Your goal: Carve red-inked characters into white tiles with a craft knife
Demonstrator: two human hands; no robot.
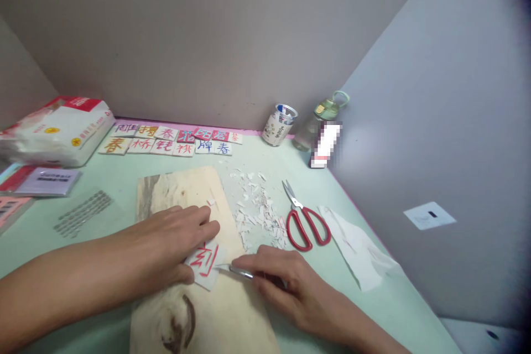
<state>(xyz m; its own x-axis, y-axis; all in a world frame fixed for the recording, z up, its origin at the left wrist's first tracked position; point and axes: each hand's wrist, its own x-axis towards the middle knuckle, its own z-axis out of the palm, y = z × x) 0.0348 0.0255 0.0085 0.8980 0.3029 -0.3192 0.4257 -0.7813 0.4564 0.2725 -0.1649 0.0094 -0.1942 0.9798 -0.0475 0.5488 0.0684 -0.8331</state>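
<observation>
A small white square piece [203,272] bearing a red character lies tilted on a wooden board [236,315]. Its near left edge is gripped between the thumb and fingers of my left hand [176,240], which presses it down. My right hand [286,282] is closed around a slim metal craft knife [241,272]. The knife's blade points left and reaches the right edge of the piece; whether it cuts in cannot be made out. A tiny white scrap [211,203] rests on the board just beyond my left fingers. Part of the knife's handle is hidden in my palm.
White shavings [259,210] litter the table right of the board. Red-handled scissors [296,204] and a crumpled tissue [359,249] lie farther right. Lettered square pieces [166,146] line the back, near a can [277,127], a bottle [307,130] and a tissue pack [62,130].
</observation>
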